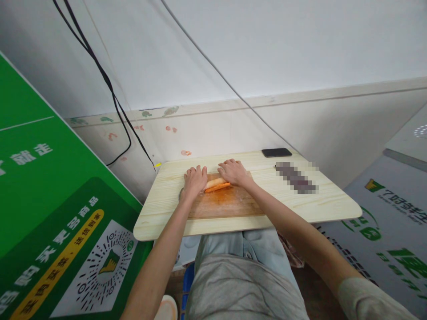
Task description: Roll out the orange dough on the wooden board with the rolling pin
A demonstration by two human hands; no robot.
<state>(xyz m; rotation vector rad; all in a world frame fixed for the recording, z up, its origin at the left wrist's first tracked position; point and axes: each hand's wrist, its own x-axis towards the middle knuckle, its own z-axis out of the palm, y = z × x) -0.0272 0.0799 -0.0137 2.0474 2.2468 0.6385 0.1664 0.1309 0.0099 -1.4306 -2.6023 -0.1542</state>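
A pale wooden rolling pin (215, 182) lies across the cutting board (222, 210). My left hand (195, 181) covers its left end, fingers curled over the far side. Over its right end lies my right hand (233, 171), palm down on it, with the fingers reaching forward and left. Along the near side of the pin runs a narrow orange strip (217, 187), which looks like dough or a cut vegetable; I cannot tell which. An orange smear spreads over the board just in front of it. Both ends of the pin are hidden under my hands.
The board rests on a light wood-grain table (150, 218) against the wall. A black phone (276, 153) lies at the back right, with a pixelated dark item (296, 178) nearer. A round rim (180, 194) shows beside my left wrist. Green panels (66, 213) stand at left.
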